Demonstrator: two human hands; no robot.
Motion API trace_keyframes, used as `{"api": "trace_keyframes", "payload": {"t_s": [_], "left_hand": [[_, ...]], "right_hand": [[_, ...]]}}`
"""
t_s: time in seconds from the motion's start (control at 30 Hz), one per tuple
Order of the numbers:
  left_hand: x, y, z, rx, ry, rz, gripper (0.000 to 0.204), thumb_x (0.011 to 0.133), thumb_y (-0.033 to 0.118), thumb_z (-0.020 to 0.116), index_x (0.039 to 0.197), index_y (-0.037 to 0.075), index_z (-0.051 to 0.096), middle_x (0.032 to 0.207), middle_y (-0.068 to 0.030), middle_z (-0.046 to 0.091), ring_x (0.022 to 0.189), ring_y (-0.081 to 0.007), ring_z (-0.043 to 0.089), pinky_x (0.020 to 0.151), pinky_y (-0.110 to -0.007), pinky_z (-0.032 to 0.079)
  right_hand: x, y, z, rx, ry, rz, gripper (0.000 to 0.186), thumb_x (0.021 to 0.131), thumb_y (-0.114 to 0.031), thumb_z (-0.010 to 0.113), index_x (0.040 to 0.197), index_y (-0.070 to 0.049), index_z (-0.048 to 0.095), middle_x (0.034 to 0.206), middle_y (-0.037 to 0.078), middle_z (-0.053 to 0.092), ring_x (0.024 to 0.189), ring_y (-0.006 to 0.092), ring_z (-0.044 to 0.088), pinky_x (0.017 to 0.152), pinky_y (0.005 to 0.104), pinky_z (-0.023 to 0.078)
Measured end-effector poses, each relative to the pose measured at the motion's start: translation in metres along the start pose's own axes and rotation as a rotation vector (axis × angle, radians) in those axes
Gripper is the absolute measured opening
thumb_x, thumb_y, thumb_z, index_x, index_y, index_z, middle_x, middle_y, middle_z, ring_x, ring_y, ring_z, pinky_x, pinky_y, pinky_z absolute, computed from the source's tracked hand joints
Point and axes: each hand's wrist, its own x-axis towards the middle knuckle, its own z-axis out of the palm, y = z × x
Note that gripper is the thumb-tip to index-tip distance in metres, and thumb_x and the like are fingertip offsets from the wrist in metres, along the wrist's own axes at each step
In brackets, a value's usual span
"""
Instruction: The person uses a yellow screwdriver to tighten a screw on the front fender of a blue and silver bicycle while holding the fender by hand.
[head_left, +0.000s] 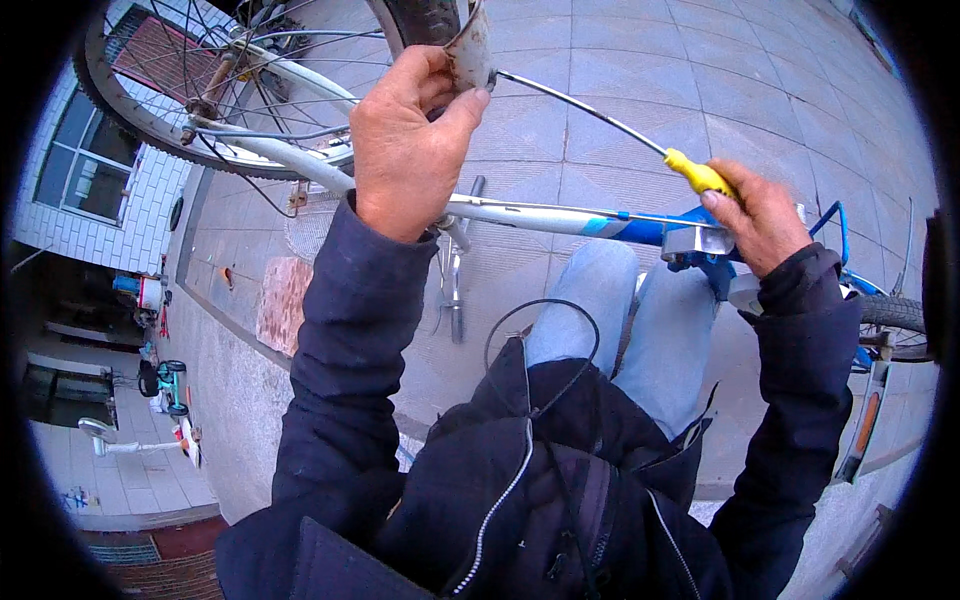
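Left hand (408,150) clamped on rusty mudguard end (470,45) by the wheel (200,110). Right hand (760,215) closed round the screwdriver (640,135) at its yellow handle, thin stiff shaft reaching the mudguard; tip contact probably hidden. Mudguard looks light, sharp-edged, bendy: hold near the stay.

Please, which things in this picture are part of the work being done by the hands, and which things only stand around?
In use:
- left hand gripping the rusty mudguard
- right hand holding the yellow-handled screwdriver
- blue and white bicycle frame
- spoked wheel

Standing around:
- small teal toy vehicle
- brown mat
- white tiled wall
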Motion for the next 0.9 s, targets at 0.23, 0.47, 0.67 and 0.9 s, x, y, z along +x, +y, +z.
{"api": "trace_keyframes", "payload": {"t_s": [0.23, 0.47, 0.67, 0.9], "left_hand": [[0.002, -0.001, 0.002, -0.016, 0.010, 0.002, 0.024, 0.074, 0.002, 0.063, 0.095, -0.005, 0.056, 0.087, -0.0139, 0.065, 0.083, -0.0181, 0.064, 0.076, -0.028, 0.049], [0.001, -0.004, 0.001, 0.002, 0.014, 0.023, 0.022, 0.075, 0.004, 0.064, 0.094, -0.003, 0.056, 0.084, -0.0136, 0.065, 0.082, -0.0180, 0.064, 0.074, -0.027, 0.049], [0.000, -0.004, 0.001, -0.007, 0.012, 0.011, 0.022, 0.075, 0.004, 0.063, 0.094, -0.003, 0.056, 0.085, -0.0136, 0.065, 0.082, -0.0182, 0.064, 0.073, -0.027, 0.050], [0.001, -0.004, 0.002, -0.022, 0.017, 0.039, 0.023, 0.074, 0.003, 0.063, 0.095, -0.003, 0.056, 0.086, -0.0129, 0.065, 0.082, -0.0179, 0.064, 0.073, -0.027, 0.050]], "right_hand": [[0.001, 0.000, 0.001, -0.071, 0.068, 0.022, 0.031, 0.087, -0.023, 0.055, 0.111, -0.003, 0.056, 0.093, 0.018, 0.060, 0.084, 0.0279, 0.058, 0.077, 0.0351, 0.047], [0.002, 0.004, 0.003, -0.089, 0.119, -0.034, 0.032, 0.086, -0.024, 0.057, 0.110, -0.003, 0.056, 0.096, 0.018, 0.059, 0.084, 0.0280, 0.057, 0.079, 0.0352, 0.046], [0.000, 0.004, 0.005, -0.051, 0.144, -0.009, 0.032, 0.086, -0.025, 0.057, 0.110, -0.003, 0.057, 0.095, 0.018, 0.059, 0.081, 0.0280, 0.057, 0.078, 0.0341, 0.046], [0.002, 0.005, -0.001, -0.048, 0.087, -0.019, 0.033, 0.087, -0.026, 0.056, 0.110, -0.002, 0.056, 0.097, 0.018, 0.059, 0.085, 0.0291, 0.057, 0.079, 0.0366, 0.046]]}}
